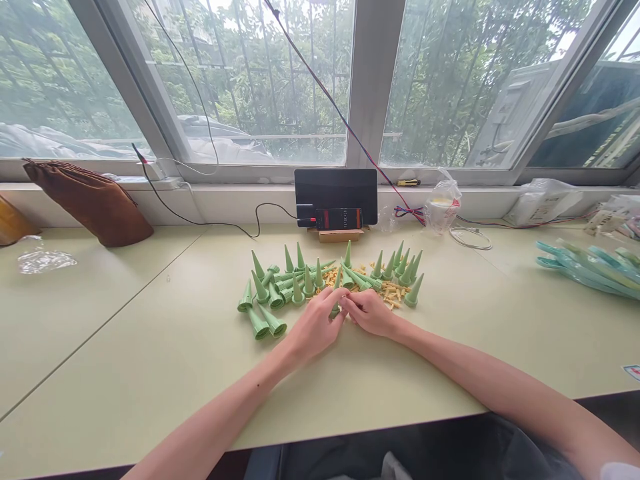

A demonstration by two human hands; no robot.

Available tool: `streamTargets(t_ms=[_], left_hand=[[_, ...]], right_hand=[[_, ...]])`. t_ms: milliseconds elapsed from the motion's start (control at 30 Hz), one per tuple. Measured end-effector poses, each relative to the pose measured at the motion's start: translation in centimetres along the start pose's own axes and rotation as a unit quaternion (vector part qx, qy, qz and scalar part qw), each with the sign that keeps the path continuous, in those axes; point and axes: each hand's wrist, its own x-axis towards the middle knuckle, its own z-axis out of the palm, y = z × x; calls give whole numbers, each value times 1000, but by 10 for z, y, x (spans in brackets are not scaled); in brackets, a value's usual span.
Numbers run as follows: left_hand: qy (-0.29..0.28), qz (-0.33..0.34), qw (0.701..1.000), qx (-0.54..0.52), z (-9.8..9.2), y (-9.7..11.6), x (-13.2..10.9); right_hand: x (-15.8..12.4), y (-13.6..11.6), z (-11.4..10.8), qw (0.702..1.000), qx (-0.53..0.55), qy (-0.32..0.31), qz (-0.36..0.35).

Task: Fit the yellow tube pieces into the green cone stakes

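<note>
My left hand (319,321) is closed around a green plastic cone spike (338,277), whose pointed tip rises above the fingers. Beside it, my right hand (371,312) is pinched, its fingertips meeting the left fingers at the cone; whatever it grips is hidden. Behind both hands lies a spread of small yellow plastic pegs (395,292). More green cone spikes surround them: several stand upright, such as the one at the right end (414,291), while others lie on their sides at the left, like the one nearest me (259,325).
A phone (339,219) leans against a dark tablet (336,187) on a small cardboard stand. A brown drawstring bag (95,203) lies far left. Teal plastic strips (590,267) are at the right, a plastic-wrapped cup (443,207) by the window. A charging cable crosses the table's back.
</note>
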Motion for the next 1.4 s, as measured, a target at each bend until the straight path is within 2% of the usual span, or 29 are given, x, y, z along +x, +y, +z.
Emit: streamTargets(t_ms=[1400], left_hand=[[3, 13, 1000, 10, 0, -2, 0]], right_hand=[[1, 0, 0, 1000, -4, -4, -12]])
